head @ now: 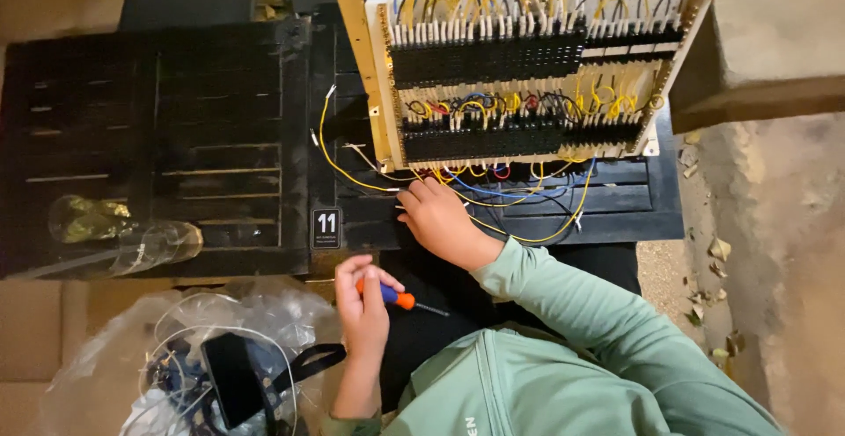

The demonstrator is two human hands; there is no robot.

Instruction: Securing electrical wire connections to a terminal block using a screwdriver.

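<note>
Looking down from a head-worn camera, a person in a green top works at a wired terminal board point(528, 66) propped against a black slatted table point(158, 137). The right hand point(440, 220) reaches to the loose yellow wire point(339, 170) trailing below the board's lower edge; its fingertips touch the wire ends, though whether they pinch one cannot be told. The left hand point(363, 308) is closed around a small screwdriver point(400, 298) with an orange and blue handle, held low near the lap, shaft pointing right. A clear plastic bag point(176, 357) of cables and a black strap sits at lower left. Risks, as a judgement — the tangled blue and yellow wires could snag on the reaching hand and pull loose from their terminals, and the loosely gripped screwdriver could slip.
</note>
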